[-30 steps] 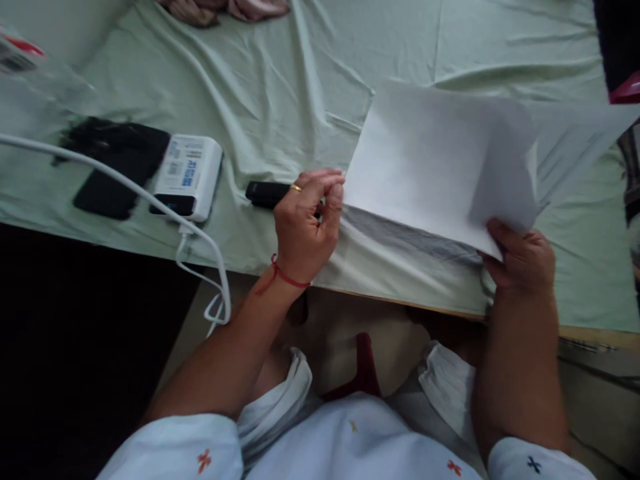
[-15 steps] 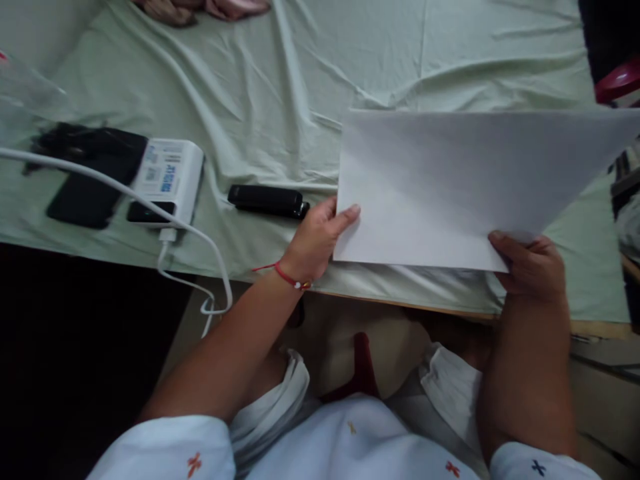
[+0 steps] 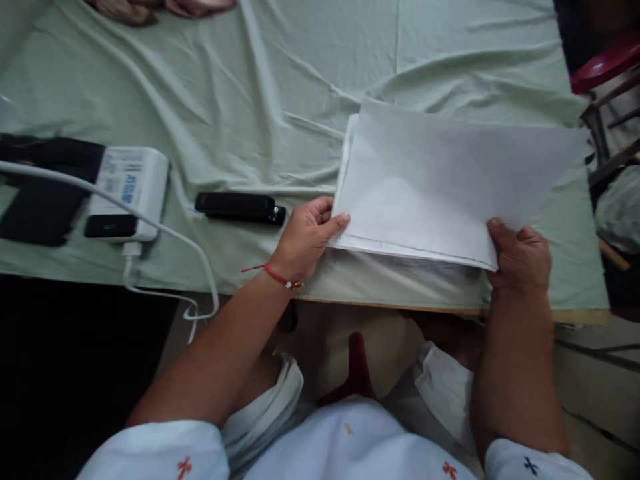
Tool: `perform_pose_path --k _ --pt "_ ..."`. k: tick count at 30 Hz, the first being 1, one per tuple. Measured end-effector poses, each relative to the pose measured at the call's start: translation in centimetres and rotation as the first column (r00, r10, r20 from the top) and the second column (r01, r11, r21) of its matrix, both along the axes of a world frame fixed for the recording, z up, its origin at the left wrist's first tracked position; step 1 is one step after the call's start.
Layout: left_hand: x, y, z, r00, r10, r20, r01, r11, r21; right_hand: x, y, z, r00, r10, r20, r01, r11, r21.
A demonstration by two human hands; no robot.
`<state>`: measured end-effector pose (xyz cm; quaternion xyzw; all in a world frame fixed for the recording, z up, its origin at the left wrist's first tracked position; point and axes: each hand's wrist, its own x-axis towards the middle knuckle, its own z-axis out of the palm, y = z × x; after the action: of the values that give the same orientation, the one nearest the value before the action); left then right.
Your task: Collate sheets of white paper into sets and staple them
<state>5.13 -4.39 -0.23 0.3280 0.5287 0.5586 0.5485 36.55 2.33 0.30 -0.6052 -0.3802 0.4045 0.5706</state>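
A small stack of white paper sheets (image 3: 440, 180) lies on the pale green cloth (image 3: 280, 87) near the table's front edge. My left hand (image 3: 305, 237) pinches the stack's near left corner, thumb on top and fingers curled under. At the near right corner my right hand (image 3: 517, 257) grips the sheets, thumb on top. A black stapler (image 3: 239, 207) lies just left of my left hand, apart from it.
A white power bank (image 3: 127, 193) with a white cable (image 3: 165, 233) sits at the left, beside a black device (image 3: 37, 193). Pinkish fabric (image 3: 160, 7) lies at the far edge. A red stool (image 3: 605, 63) stands at the right. The table's wooden edge (image 3: 400, 308) runs along the front.
The raised sheet has come down flat onto the stack. My left hand moved from the stapler to the stack's near left corner. The view shifted right.
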Motion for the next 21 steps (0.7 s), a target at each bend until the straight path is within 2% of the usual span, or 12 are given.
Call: perform_pose_path --k 5,12,17,21 --pt "0.2 0.3 0.2 0.986 0.043 -0.164 -0.047 0.999 -0.018 0.8 0.2 -0.1 0.999 -0.032 -0.016 0.032 0.999 0.0" --pt "0.4 0.6 0.9 0.989 -0.08 -0.121 0.077 0.997 -0.027 1.7 0.3 -0.2 0.99 -0.131 -0.047 0.133 0.99 0.037" --pt "0.4 0.6 0.5 0.987 -0.058 -0.148 0.055 0.998 -0.021 1.8 0.2 -0.4 0.996 -0.083 -0.033 0.084 0.995 0.045" --pt "0.4 0.9 0.8 0.989 -0.106 -0.099 0.104 0.994 -0.025 2.1 0.3 -0.4 0.991 -0.129 -0.042 0.131 0.99 0.047"
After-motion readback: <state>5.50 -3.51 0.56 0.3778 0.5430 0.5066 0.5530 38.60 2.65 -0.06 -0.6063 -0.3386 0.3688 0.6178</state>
